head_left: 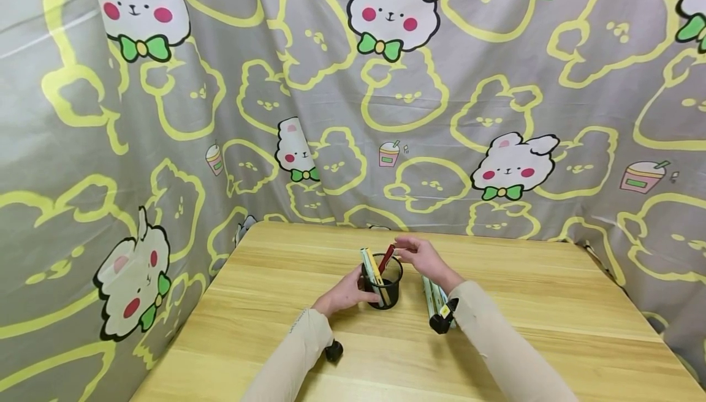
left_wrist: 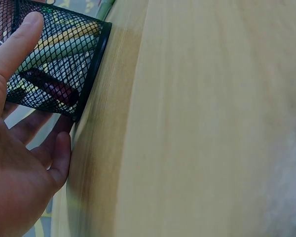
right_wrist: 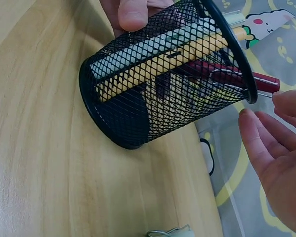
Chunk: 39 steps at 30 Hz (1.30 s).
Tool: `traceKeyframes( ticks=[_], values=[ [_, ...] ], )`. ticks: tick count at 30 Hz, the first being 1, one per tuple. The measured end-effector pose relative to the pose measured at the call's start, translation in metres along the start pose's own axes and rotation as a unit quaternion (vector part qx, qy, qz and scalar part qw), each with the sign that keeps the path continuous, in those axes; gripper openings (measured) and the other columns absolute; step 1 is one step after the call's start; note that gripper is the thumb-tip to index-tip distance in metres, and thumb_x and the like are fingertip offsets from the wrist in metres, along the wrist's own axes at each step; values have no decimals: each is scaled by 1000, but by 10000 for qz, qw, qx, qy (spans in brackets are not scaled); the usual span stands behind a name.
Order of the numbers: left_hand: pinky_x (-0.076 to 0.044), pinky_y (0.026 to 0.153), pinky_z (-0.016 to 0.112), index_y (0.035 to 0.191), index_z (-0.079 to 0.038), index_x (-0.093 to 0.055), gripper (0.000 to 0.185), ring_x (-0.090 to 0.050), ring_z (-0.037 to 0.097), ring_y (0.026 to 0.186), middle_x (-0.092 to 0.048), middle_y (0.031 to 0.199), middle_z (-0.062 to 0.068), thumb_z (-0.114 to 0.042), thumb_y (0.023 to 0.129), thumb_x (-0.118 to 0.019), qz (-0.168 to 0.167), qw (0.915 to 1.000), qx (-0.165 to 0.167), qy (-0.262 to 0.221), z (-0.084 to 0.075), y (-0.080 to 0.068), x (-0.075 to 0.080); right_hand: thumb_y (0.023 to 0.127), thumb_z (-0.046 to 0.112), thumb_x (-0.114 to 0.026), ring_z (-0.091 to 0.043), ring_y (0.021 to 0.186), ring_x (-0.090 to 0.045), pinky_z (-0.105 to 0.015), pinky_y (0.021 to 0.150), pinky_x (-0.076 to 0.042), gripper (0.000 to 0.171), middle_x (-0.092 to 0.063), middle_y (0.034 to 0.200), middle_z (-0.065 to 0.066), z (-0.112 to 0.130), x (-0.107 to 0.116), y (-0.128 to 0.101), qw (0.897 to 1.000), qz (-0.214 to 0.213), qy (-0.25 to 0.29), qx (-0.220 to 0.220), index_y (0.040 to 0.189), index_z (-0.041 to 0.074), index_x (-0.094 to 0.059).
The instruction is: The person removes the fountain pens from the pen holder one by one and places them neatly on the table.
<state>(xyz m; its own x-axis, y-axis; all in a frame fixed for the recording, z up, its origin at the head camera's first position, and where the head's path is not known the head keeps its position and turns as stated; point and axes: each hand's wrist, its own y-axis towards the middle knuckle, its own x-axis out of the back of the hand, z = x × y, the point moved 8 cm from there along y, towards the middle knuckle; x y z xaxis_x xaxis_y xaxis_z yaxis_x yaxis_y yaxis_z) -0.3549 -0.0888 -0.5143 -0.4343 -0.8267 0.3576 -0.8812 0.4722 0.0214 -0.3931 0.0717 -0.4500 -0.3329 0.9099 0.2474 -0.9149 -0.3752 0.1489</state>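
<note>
A black mesh pen holder (head_left: 390,295) stands on the table, gripped by my left hand (head_left: 346,295) with the thumb on one side and fingers round the other. Inside lean a pale green pen (right_wrist: 153,49), a yellow pen (right_wrist: 187,53) and a dark red pen (right_wrist: 264,83) with a metal clip. My right hand (head_left: 423,258) is at the holder's rim, beside the red pen's upper end. In the right wrist view its fingers (right_wrist: 259,143) are spread and loosely bent; one fingertip is at the pen's clip, and contact is hard to tell.
Several pale pens (head_left: 431,298) lie on the wooden table (head_left: 551,316), partly beneath my right wrist. Small black devices sit on both wrists. A grey patterned curtain (head_left: 342,102) hangs behind and to the left of the table.
</note>
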Motion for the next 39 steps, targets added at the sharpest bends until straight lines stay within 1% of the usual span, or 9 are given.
traceKeyframes(
  ticks=[6, 11, 14, 17, 20, 28, 35, 39],
  values=[
    [-35, 102, 43, 142, -10, -36, 74, -46, 25, 122, -49, 133, 6, -13, 80, -77, 24, 10000, -26, -26, 0, 0, 0, 96, 0, -51, -37, 110, -56, -38, 87, -49, 37, -54, 124, -29, 0, -2, 1, 10000, -9, 22, 17, 131, -11, -47],
    [-36, 102, 43, 140, -13, -39, 71, -47, 25, 122, -50, 132, 6, -12, 80, -77, 61, 9999, -51, -63, 0, 1, -1, 96, 3, -53, -33, 106, -58, -37, 85, -50, 35, -58, 121, -24, 0, -3, -1, 9998, -4, -178, -1, 128, -8, -52],
    [-36, 101, 42, 139, -14, -40, 69, -48, 24, 121, -50, 132, 6, -11, 81, -76, 82, 9999, -67, -122, 1, 1, -1, 95, 4, -55, -32, 105, -59, -39, 86, -50, 34, -60, 118, -22, -2, -2, -1, 9998, 3, -204, -36, 127, -7, -53],
    [-36, 101, 42, 139, -15, -39, 69, -48, 24, 121, -50, 132, 6, -10, 80, -76, 88, 9998, -63, -169, 1, 1, -1, 95, 4, -56, -35, 106, -58, -43, 88, -49, 35, -61, 117, -23, -3, -3, -1, 9998, 38, -178, -4, 127, -9, -53],
    [-36, 101, 43, 140, -15, -38, 71, -47, 24, 121, -49, 133, 6, -11, 81, -76, 95, 9998, -43, -179, 1, 0, -1, 94, 5, -57, -36, 106, -58, -45, 88, -48, 35, -61, 117, -23, -3, -3, -2, 9999, 42, -165, 15, 126, -8, -54],
    [-38, 100, 42, 139, -14, -39, 68, -49, 24, 119, -51, 130, 6, -10, 81, -75, 122, 9997, -79, -213, 0, 0, -1, 94, 5, -58, -32, 103, -60, -40, 83, -51, 36, -62, 114, -21, -1, -3, -1, 9996, -2, -259, 68, 128, -6, -53],
    [-39, 99, 42, 141, -12, -37, 70, -49, 24, 119, -49, 133, 7, -9, 82, -74, 156, 9996, -110, -216, -2, -1, -1, 91, 6, -63, -25, 98, -60, -33, 80, -50, 36, -64, 109, -16, 1, -2, -2, 9990, -55, -441, 68, 125, -4, -57],
    [-39, 98, 42, 144, -7, -33, 74, -48, 24, 120, -48, 134, 7, -11, 83, -74, 186, 9996, -80, -176, -2, -1, -2, 90, 2, -62, -26, 94, -60, -34, 77, -50, 32, -64, 105, -18, 15, -4, -9, 9988, 4, -471, 117, 121, -7, -59]
  ],
)
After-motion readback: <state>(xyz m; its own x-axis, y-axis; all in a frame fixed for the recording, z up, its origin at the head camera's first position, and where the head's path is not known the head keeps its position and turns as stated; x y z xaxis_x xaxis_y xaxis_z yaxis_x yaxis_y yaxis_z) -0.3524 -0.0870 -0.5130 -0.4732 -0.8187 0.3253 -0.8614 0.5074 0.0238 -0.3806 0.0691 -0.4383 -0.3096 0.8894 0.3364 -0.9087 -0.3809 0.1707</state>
